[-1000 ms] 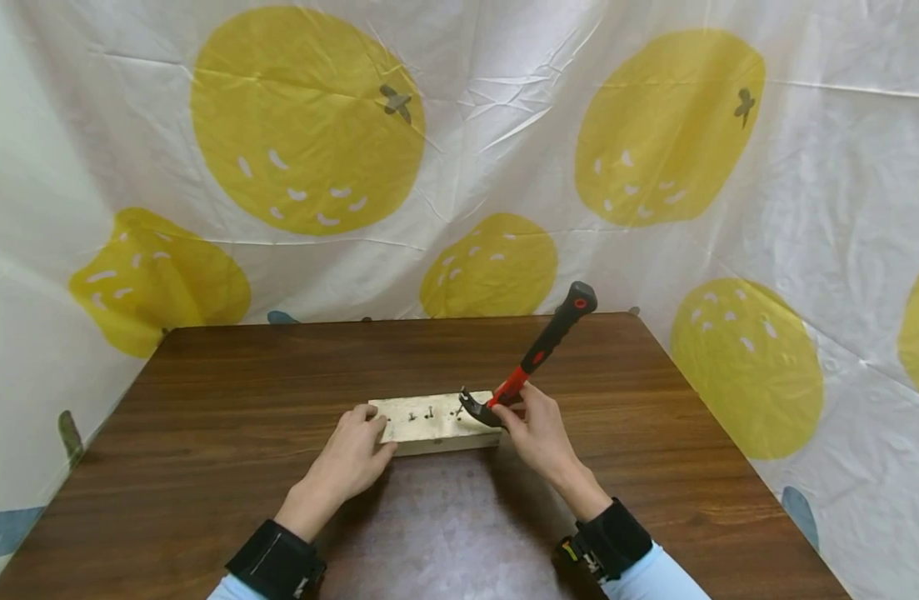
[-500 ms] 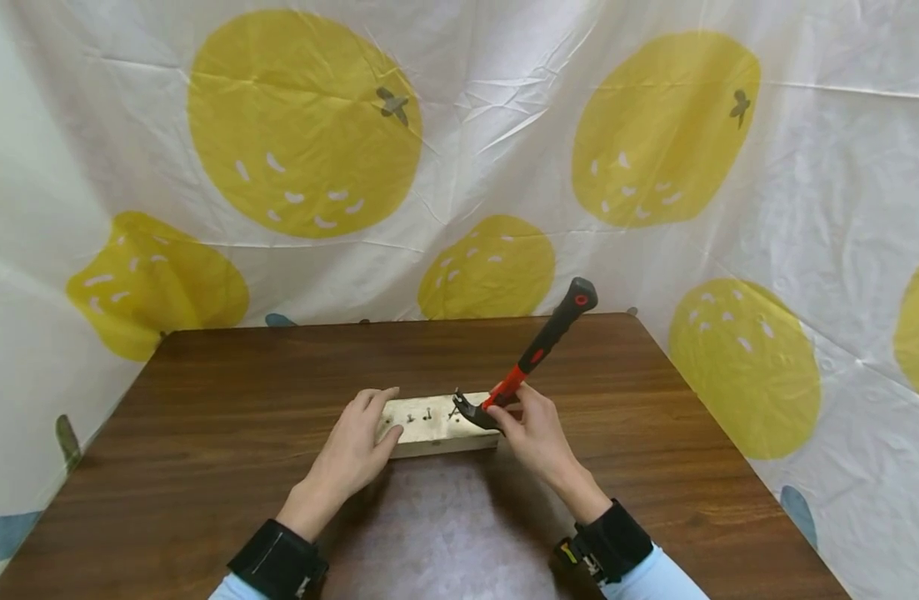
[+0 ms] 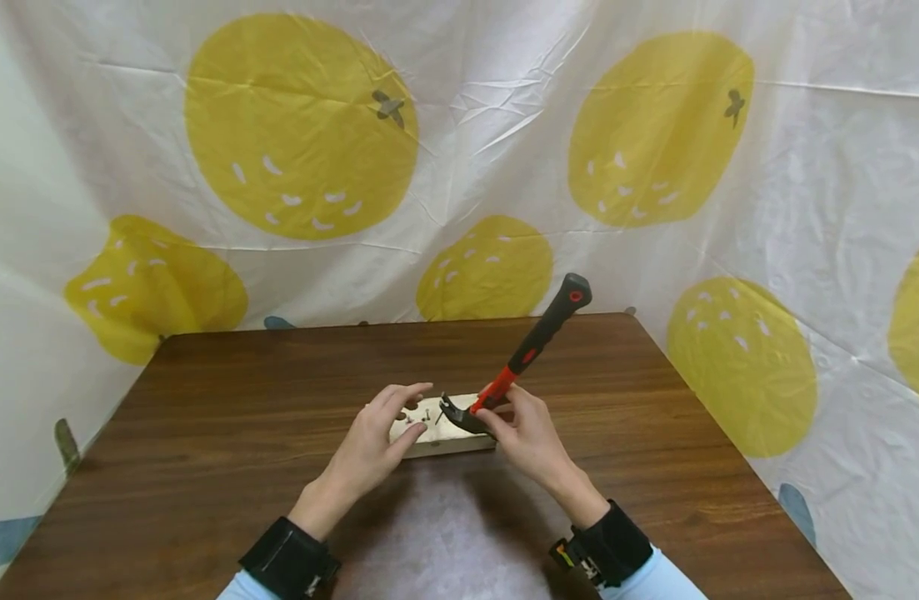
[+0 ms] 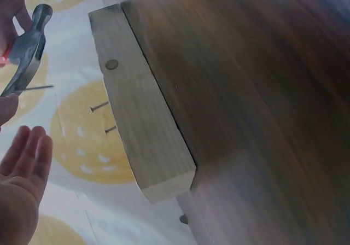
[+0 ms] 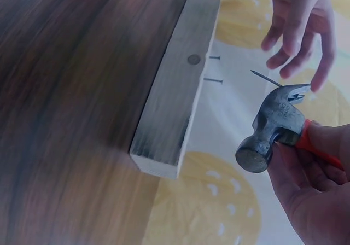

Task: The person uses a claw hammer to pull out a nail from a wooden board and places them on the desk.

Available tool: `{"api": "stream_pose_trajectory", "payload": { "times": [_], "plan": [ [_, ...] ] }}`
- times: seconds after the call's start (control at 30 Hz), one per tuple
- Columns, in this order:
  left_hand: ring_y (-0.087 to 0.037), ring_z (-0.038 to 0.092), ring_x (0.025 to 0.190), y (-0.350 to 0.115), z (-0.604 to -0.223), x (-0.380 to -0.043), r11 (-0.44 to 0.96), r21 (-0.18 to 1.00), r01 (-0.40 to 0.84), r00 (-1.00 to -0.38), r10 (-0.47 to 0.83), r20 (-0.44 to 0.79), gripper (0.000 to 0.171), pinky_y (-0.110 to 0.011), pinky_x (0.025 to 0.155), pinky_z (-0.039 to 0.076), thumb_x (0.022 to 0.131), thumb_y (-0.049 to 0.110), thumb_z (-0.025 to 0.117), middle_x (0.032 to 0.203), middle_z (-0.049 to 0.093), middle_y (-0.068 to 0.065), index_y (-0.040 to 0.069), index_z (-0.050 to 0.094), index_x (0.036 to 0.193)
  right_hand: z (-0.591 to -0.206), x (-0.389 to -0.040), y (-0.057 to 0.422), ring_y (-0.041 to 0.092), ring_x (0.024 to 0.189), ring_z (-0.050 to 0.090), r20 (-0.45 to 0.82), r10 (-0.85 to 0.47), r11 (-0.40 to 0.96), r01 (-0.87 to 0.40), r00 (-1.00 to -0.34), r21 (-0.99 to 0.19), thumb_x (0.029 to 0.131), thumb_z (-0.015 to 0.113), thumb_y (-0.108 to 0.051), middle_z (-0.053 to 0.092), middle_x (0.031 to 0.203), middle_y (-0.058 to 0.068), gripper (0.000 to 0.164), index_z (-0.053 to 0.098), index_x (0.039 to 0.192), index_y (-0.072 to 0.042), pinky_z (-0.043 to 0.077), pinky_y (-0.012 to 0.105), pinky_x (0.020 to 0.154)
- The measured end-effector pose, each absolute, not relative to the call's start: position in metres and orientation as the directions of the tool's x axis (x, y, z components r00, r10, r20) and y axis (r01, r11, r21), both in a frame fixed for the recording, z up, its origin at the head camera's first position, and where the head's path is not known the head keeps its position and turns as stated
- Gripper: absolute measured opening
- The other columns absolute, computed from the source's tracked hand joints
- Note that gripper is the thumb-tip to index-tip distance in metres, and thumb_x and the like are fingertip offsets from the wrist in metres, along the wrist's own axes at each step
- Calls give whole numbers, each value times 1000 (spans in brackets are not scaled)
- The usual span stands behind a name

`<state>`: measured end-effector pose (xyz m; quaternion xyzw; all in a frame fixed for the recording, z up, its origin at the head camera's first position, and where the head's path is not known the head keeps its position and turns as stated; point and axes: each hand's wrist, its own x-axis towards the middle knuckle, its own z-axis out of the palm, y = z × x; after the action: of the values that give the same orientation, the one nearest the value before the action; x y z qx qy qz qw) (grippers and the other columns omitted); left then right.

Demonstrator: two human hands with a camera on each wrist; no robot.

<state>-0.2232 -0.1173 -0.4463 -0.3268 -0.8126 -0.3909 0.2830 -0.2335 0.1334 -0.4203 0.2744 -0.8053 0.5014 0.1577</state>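
Observation:
My right hand (image 3: 532, 437) grips a claw hammer (image 3: 543, 337) low on its red and black handle, close to the head, with the handle slanting up and away. A loose nail (image 5: 265, 77) sits in the hammer's claw, its point clear of the wooden block (image 3: 446, 445). Two nails (image 5: 214, 81) stand partly out of the block's top face. Beside the claw is my left hand (image 3: 369, 442), fingers spread and relaxed, one fingertip right at the claw's tip in the right wrist view. Nothing shows in its grasp.
The block lies on a brown wood-grain table (image 3: 264, 375). Behind and beside the table hangs a white sheet (image 3: 489, 108) printed with yellow fruit. Black bands (image 3: 288, 557) circle both wrists.
My left hand has let go of the block's left end and moved right toward the claw. The hammer, with the nail in its claw, has shifted left and lifted slightly.

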Motion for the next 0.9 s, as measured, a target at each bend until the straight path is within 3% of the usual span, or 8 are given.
{"api": "stream_pose_trajectory", "payload": {
  "times": [0.33, 0.67, 0.9],
  "plan": [
    [-26, 66, 102, -111, -445, -222, 445, 478, 757, -636, 336, 695, 49, -43, 79, 57, 88, -2, 78, 113, 66, -6, 6, 63, 134, -414, -227, 128, 25, 87, 73, 523, -296, 307, -598, -799, -740, 90, 76, 1, 70, 97, 9, 18, 68, 106, 0, 61, 34, 73],
    [-24, 68, 97, -109, -445, -221, 434, 475, 765, -625, 326, 709, 50, -44, 77, 58, 86, -5, 78, 106, 68, -6, 3, 62, 133, -409, -221, 125, 23, 85, 71, 534, -315, 295, -615, -785, -731, 90, 75, 3, 70, 95, 8, 18, 67, 106, -1, 61, 42, 73],
    [-15, 68, 87, -109, -442, -220, 435, 468, 769, -617, 314, 722, 49, -39, 73, 58, 84, -9, 79, 95, 70, -3, 3, 63, 129, -411, -221, 123, 22, 86, 71, 513, -316, 272, -594, -798, -757, 90, 76, 2, 71, 96, 7, 18, 68, 106, -2, 60, 34, 75]
  ]
}}
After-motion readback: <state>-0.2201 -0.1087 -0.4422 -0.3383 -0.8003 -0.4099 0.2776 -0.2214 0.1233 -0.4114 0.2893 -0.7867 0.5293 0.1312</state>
